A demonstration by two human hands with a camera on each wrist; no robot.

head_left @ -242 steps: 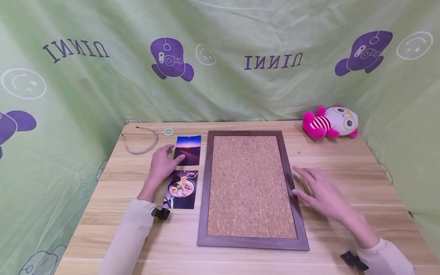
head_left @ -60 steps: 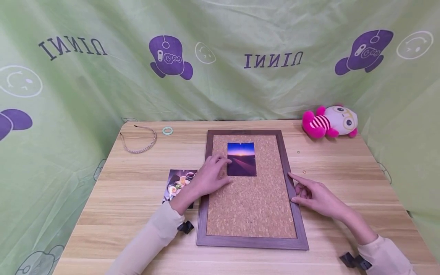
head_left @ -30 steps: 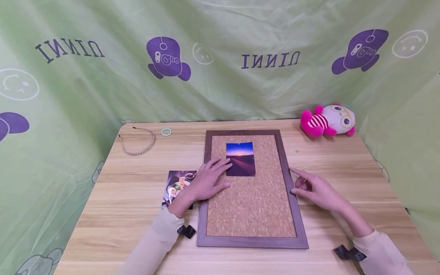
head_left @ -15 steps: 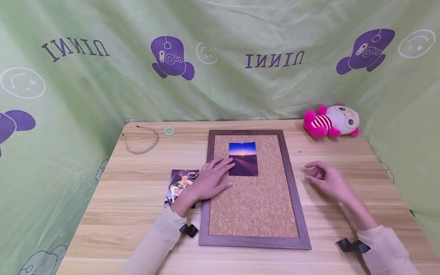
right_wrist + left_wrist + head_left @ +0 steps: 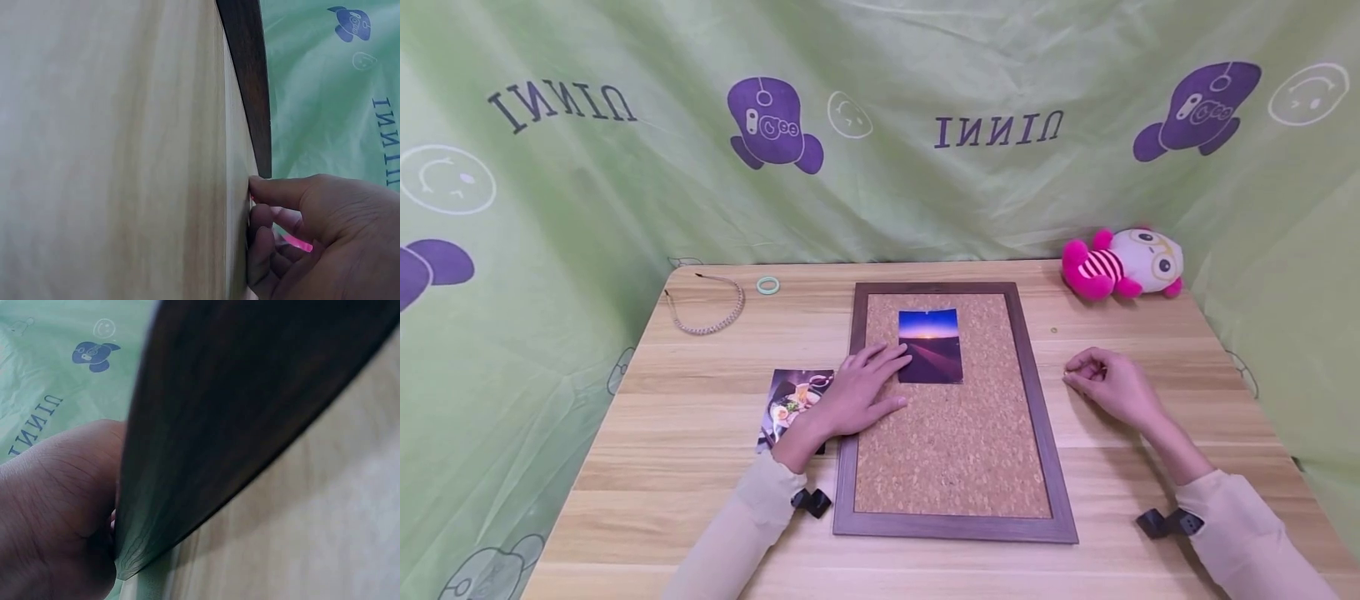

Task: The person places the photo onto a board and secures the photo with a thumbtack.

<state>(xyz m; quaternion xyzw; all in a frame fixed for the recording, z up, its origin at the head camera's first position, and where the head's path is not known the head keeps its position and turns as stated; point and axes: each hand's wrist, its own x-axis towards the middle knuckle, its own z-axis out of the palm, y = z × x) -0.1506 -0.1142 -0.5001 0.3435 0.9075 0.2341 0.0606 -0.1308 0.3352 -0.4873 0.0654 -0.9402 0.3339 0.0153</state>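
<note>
In the head view a brown-framed cork board [image 5: 955,450] lies on the table, with a sunset photo [image 5: 930,346] on its upper part. My left hand [image 5: 856,396] rests flat, fingers spread, over the board's left side, its fingertips on the photo's lower left edge. Right of the board, my right hand [image 5: 1112,385] has thumb and index finger together at the table top, pinching a tiny gold-coloured piece [image 5: 1066,372] that barely shows. The right wrist view shows that hand [image 5: 337,231] with its fingers curled. A noodle-bowl photo [image 5: 792,408] lies partly beneath my left forearm.
A headband [image 5: 706,330] and a mint-green ring [image 5: 768,286] lie at the back left. Another tiny gold-coloured piece [image 5: 1054,330] is behind my right hand. A pink and white plush toy [image 5: 1123,264] lies at the back right, before a green curtain [image 5: 895,200].
The sunset photo has moved from the table onto the board. My right hand has left the frame's right edge, moved right and closed its fingertips on the tiny piece. My left hand has flattened.
</note>
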